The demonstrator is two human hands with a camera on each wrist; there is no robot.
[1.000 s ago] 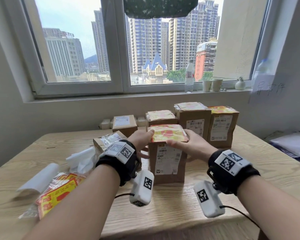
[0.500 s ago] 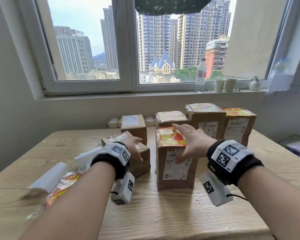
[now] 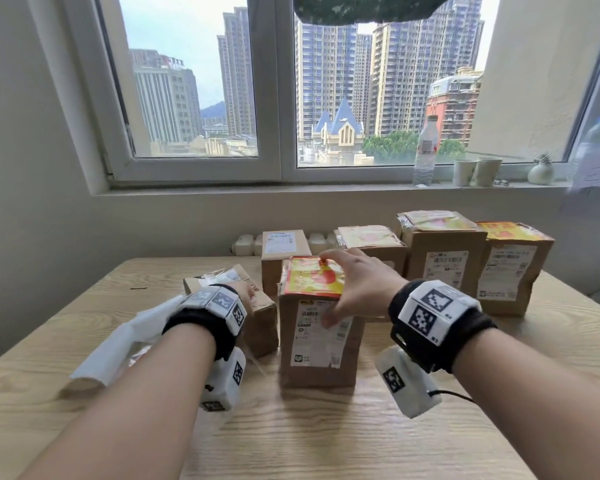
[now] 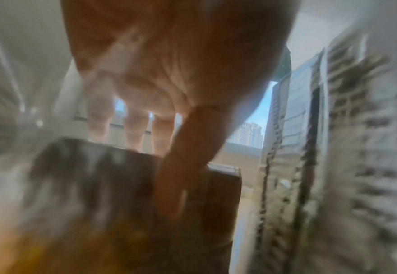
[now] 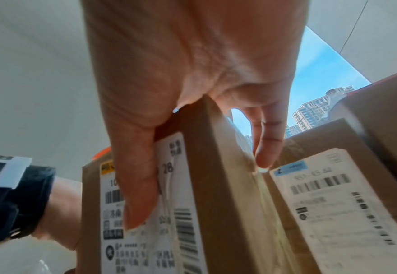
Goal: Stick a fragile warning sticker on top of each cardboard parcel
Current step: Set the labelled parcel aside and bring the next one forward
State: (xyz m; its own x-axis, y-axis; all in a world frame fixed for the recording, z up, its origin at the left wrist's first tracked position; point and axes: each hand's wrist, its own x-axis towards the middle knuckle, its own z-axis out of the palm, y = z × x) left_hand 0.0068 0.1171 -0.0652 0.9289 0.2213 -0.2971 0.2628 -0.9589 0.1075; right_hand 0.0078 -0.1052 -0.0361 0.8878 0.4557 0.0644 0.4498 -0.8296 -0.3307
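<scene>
A tall cardboard parcel [image 3: 321, 344] stands mid-table with a red and yellow fragile sticker [image 3: 312, 277] on its top. My right hand [image 3: 347, 289] grips its top right corner, thumb down the front label [image 5: 193, 213] and fingers over the top and far side. To its left lies a low parcel [image 3: 262, 323] with clear tape on top and no sticker showing. My left hand [image 3: 248, 294] reaches over that low parcel [image 4: 99, 185] and holds it, thumb down its near face; that view is blurred.
Three stickered parcels [image 3: 444, 251] stand in a row at the back right. A small parcel [image 3: 284, 244] with only a label stands behind the tall one. White backing sheets [image 3: 118, 351] lie at the left. A bottle [image 3: 425, 157] and cups stand on the sill.
My left hand has left the tall parcel's top and gone to the low parcel on the left. My right hand has slid across the sticker to the top right corner.
</scene>
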